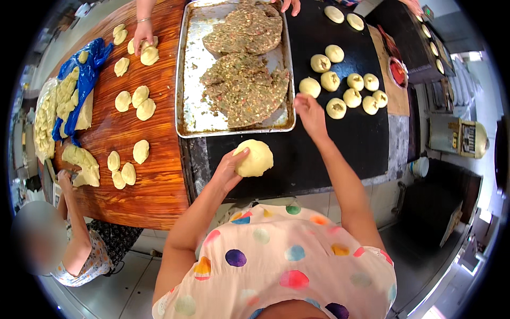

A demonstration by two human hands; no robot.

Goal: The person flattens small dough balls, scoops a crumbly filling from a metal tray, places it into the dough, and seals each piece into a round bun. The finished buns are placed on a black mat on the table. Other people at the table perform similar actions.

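Currently | dough disc [257, 159]: in left hand [229, 166] | right hand [311, 112]: apart, farther forward

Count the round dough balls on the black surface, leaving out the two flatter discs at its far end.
10: five balls nearer the tray, five balls farther right. None seems hidden.

No text, label or number could be read with certainty. The beige machine [452, 137] at the right had a dark panel [469, 138] with pale marks, and a small green panel [428, 11] showed higher up; both were too small for reading.
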